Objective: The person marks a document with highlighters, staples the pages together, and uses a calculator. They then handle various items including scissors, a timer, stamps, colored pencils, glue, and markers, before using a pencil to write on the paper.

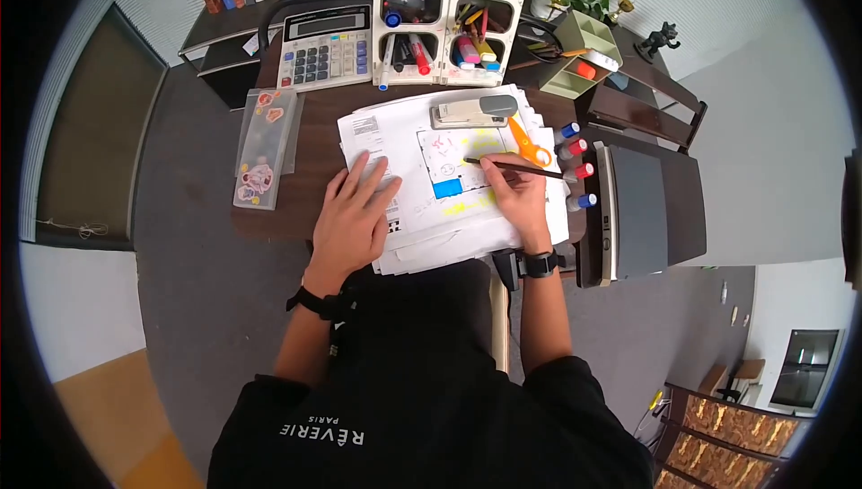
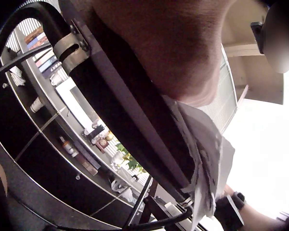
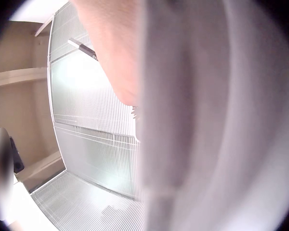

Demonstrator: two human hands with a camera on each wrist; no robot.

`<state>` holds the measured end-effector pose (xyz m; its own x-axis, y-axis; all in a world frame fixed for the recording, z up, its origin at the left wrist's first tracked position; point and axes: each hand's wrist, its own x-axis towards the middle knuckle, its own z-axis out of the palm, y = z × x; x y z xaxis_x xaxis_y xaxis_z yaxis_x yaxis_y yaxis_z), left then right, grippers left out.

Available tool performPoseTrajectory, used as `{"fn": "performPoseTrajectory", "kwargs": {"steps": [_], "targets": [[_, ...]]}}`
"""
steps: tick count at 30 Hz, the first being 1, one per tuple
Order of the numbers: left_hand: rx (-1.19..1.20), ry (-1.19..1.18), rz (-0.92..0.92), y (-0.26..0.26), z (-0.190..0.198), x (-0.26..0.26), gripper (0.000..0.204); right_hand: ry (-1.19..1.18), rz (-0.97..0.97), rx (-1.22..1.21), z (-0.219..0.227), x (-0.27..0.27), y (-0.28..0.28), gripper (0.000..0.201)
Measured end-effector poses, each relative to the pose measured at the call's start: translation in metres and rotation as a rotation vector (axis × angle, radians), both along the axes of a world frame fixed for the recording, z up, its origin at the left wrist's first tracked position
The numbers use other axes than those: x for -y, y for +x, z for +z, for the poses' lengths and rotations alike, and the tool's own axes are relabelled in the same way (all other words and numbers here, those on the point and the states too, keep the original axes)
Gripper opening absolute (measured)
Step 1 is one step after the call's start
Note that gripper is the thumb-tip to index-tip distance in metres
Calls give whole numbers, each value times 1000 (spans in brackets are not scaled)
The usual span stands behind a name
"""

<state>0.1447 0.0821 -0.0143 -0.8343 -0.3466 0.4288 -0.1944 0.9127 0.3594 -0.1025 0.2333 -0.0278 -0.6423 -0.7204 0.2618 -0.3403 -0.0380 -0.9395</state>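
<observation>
My right hand [image 1: 521,202] pinches a slim black pencil [image 1: 542,171], its tip over the printed sheet and its rear end pointing right. In the right wrist view, the pencil's silver-ended back [image 3: 84,47] sticks out past the hand. My left hand [image 1: 352,220] rests on the left side of the paper stack [image 1: 417,246], fingers spread. The top sheet carries a dashed frame, yellow highlighter marks, pink scribbles and a blue block [image 1: 447,188]. A stapler [image 1: 471,113] lies on the papers' upper part, beside orange-handled scissors [image 1: 532,148]. In the left wrist view, the fingers are hidden.
Several capped markers [image 1: 579,171] line the right edge of the papers. Behind stand a calculator [image 1: 325,47], a white organizer [image 1: 453,17] with pens and a green holder [image 1: 567,76]. A clear pencil case [image 1: 262,161] lies left; a grey laptop-like device [image 1: 639,211] is at right.
</observation>
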Motion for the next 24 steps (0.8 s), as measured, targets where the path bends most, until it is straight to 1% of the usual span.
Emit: {"fn": "performPoseTrajectory", "kwargs": {"steps": [3, 5, 8, 11, 14, 17, 24], "targets": [[10, -16, 14, 0, 0, -1, 45, -9, 6, 20, 3, -2, 0, 13], [8, -17, 10, 0, -1, -1, 45, 72, -10, 4, 2, -3, -1, 14], [9, -18, 12, 0, 1, -1, 45, 41, -5, -35, 3, -1, 0, 12], [18, -14, 8, 2, 1, 0, 44, 17, -1, 11, -2, -1, -1, 12], [27, -16, 5, 1, -1, -1, 42, 5, 4, -5, 0, -1, -1, 11], [20, -3, 21, -1, 1, -2, 40, 66, -18, -10, 6, -2, 2, 11], [50, -5, 14, 0, 1, -2, 39, 23, -16, -51, 0, -1, -1, 12]]}}
